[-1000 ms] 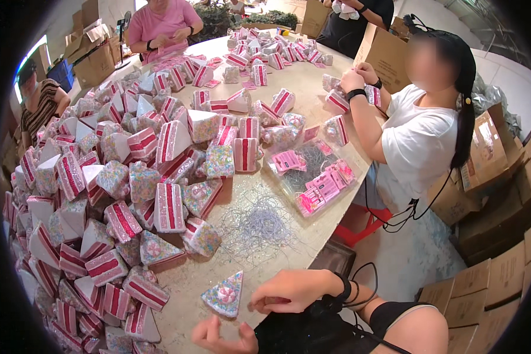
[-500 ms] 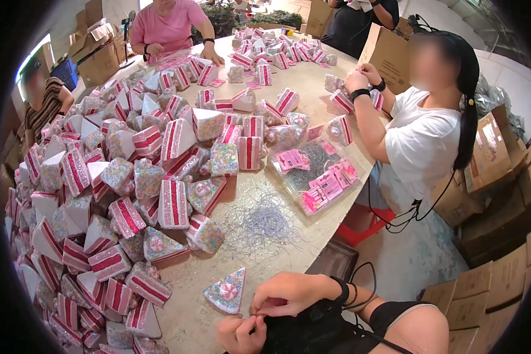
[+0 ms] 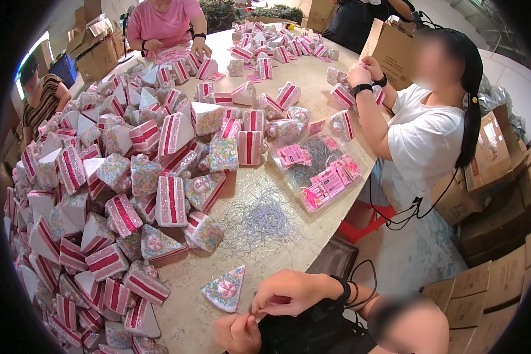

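A wedge-shaped cake-slice ornament (image 3: pixel 225 289), speckled with a pink swirl on top, lies flat at the table's near edge. Just right of it, my right hand (image 3: pixel 289 292), with a black band on the wrist, pinches its fingertips together. My left hand (image 3: pixel 237 333) sits right below, fingers closed and touching the right hand's fingertips. Between them they seem to pinch a thin thread, too fine to see clearly. A loose heap of silvery threads (image 3: pixel 259 221) lies on the table beyond my hands.
A big pile of pink-and-white cake-slice ornaments (image 3: pixel 100 200) covers the table's left half. Clear bags of pink tags (image 3: pixel 324 183) lie at the right edge beside a seated person in white (image 3: pixel 425 141). More people sit at the far end. Cardboard boxes (image 3: pixel 489 236) stand on the floor at right.
My left hand has shifted a little to the right, from under the ornament up to my right hand's fingertips. The ornament has stayed on the table.
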Available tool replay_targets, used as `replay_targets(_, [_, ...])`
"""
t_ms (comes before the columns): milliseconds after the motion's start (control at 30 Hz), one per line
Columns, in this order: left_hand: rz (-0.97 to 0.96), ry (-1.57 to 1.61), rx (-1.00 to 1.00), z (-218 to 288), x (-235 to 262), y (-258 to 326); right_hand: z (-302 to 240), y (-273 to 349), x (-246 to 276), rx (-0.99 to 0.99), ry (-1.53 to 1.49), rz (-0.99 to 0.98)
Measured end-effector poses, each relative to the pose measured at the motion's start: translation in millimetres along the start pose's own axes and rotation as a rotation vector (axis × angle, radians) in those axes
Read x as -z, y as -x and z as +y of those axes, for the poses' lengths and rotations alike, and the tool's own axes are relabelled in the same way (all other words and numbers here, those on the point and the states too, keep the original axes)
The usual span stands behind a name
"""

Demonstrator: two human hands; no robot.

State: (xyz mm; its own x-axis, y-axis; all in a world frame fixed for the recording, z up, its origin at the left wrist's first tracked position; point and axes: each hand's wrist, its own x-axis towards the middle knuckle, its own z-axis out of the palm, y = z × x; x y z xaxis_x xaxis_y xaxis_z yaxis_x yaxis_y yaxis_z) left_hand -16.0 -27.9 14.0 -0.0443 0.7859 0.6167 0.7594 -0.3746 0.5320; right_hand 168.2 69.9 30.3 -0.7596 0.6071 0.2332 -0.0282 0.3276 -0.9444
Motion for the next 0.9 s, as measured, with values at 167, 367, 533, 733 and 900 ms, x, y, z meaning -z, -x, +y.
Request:
replay_targets(167, [-0.039,0.0,-0.104,1,4,-2,-7,-9,-8,-0.018,-0.097,0.102])
replay_targets(367, [0.079,0.022,-0.08,2,1,-4,-17,-11,-17,-0.114,-0.225,0.031])
replay_targets(533, [0.028,0.051,-0.079,1,1,-5,-7,-12,-14,0.106,-0.106,-0.012])
replay_targets(733, [-0.117,0.029,-0.015,5,4,-8,-5,-6,-11,0.035,-0.115,-0.058])
replay_targets(900, [-0.11,0.058,0.004,-3,1,6,2,-5,2,-0.006,-0.034,-0.199])
